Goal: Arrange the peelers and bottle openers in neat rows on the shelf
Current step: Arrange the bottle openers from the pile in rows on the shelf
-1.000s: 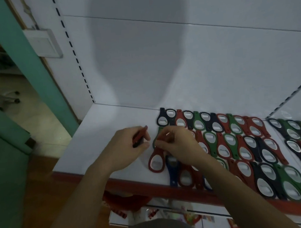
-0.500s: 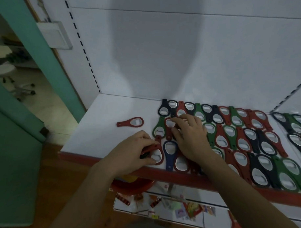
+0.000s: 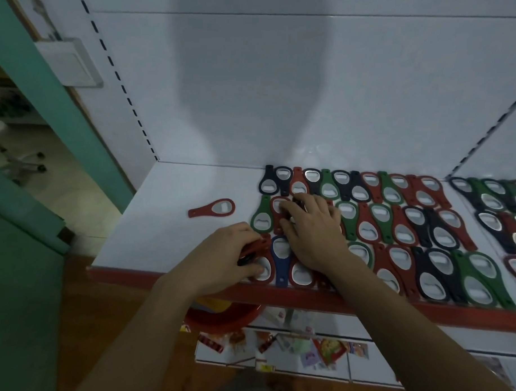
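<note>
Fingers (image 3: 294, 209) of the right hand (image 3: 313, 234) are lying spread and fairly straight, pressing flat on the bottle openers of the middle row (image 3: 369, 223) near its left end, at the centre of the frame. They are curling round nothing. Just left of it, the left hand (image 3: 221, 255) is curling its fingers round a small bunch of openers (image 3: 254, 247), red with something dark underneath, and is holding it over the left end of the front row (image 3: 399, 266), where the thumb is touching a red opener lying there.

Red, green and black openers are lying in three overlapping rows across the white shelf (image 3: 164, 228), from the centre of the frame to the right edge. A blue opener (image 3: 280, 259) is lying in the front row between the two hands, its handle reaching the red front edge (image 3: 122, 273). A green opener (image 3: 262, 220) is closing the left end of the middle row, just beside the right fingertips. One lone red opener (image 3: 212, 208) is lying flat left of centre, well apart from the rows, its handle pointing left.

More openers (image 3: 500, 204) are filling the next shelf section at the right edge. Below the shelf, a red basin (image 3: 223, 315) and colourful packets (image 3: 320, 349) are showing.
</note>
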Demonstrator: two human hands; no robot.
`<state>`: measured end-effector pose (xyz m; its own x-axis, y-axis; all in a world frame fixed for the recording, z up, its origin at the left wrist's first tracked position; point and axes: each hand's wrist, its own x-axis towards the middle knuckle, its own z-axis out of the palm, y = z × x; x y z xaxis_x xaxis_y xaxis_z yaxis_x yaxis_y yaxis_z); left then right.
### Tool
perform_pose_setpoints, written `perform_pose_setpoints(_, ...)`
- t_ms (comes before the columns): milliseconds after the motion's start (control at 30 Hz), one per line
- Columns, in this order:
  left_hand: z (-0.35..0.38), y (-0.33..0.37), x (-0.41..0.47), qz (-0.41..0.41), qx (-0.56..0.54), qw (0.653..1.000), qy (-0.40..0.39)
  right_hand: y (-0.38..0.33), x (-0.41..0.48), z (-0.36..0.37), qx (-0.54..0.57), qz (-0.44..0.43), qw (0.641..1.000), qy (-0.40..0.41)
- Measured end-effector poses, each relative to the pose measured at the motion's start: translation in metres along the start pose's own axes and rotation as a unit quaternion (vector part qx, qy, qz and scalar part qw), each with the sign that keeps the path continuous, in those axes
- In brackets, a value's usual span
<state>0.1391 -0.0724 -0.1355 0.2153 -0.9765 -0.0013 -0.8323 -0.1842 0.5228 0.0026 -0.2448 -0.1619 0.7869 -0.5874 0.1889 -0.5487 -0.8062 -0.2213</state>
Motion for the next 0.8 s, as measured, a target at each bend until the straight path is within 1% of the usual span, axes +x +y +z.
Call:
perform_pose_setpoints(67,-0.003,-0.001,0.001,-0.022,-0.023,0.999,0.008,-0.002,-0.001,-0.005,0.018,0.004,1.000,0.013)
perform_pose_setpoints(100,-0.006,-0.003,0.002,-0.041,-0.060,0.997,0.022,-0.004,-0.001,-0.009,0.039,0.006,0.999,0.033)
perform_pose_setpoints(167,-0.015,-0.010,0.007,-0.084,-0.161,0.982,0.058,-0.012,0.003,-0.016,0.082,0.001,0.994,0.077)
perform_pose_setpoints(200,-0.020,-0.016,0.009,-0.101,-0.188,0.974,0.083,-0.017,0.008,-0.019,0.095,-0.007,0.992,0.086)
perform_pose_setpoints(233,-0.026,-0.023,0.012,-0.113,-0.176,0.971,0.112,-0.023,0.015,-0.021,0.101,-0.015,0.991,0.084)
perform_pose_setpoints(300,-0.035,-0.039,0.021,-0.130,-0.079,0.975,0.163,-0.033,0.033,-0.021,0.093,-0.019,0.994,0.059)
perform_pose_setpoints(333,-0.039,-0.045,0.026,-0.135,-0.032,0.976,0.166,-0.037,0.043,-0.019,0.086,-0.010,0.995,0.043)
perform_pose_setpoints(400,-0.045,-0.057,0.036,-0.138,0.030,0.983,0.118,-0.043,0.062,-0.015,0.077,0.016,0.997,0.019)
perform_pose_setpoints(500,-0.057,-0.072,0.052,-0.113,0.103,0.988,0.034,-0.049,0.079,-0.005,0.088,0.042,0.995,0.001)
perform_pose_setpoints(567,-0.069,-0.080,0.064,-0.094,0.102,0.990,-0.026,-0.049,0.086,-0.002,0.098,0.054,0.994,0.000)
perform_pose_setpoints(633,-0.079,-0.086,0.073,-0.071,0.058,0.994,-0.063,-0.048,0.093,-0.001,0.108,0.065,0.992,0.006)
perform_pose_setpoints(667,-0.082,-0.090,0.077,-0.056,0.035,0.996,-0.060,-0.046,0.096,-0.002,0.118,0.072,0.990,0.015)
perform_pose_setpoints(733,-0.085,-0.098,0.085,-0.035,-0.003,0.999,-0.010,-0.042,0.099,-0.002,0.153,0.088,0.983,0.051)
perform_pose_setpoints(767,-0.086,-0.101,0.091,-0.037,-0.028,0.999,0.022,-0.039,0.099,-0.002,0.166,0.099,0.978,0.074)
perform_pose_setpoints(800,-0.086,-0.103,0.099,-0.053,-0.077,0.994,0.049,-0.036,0.099,-0.002,0.170,0.112,0.975,0.090)
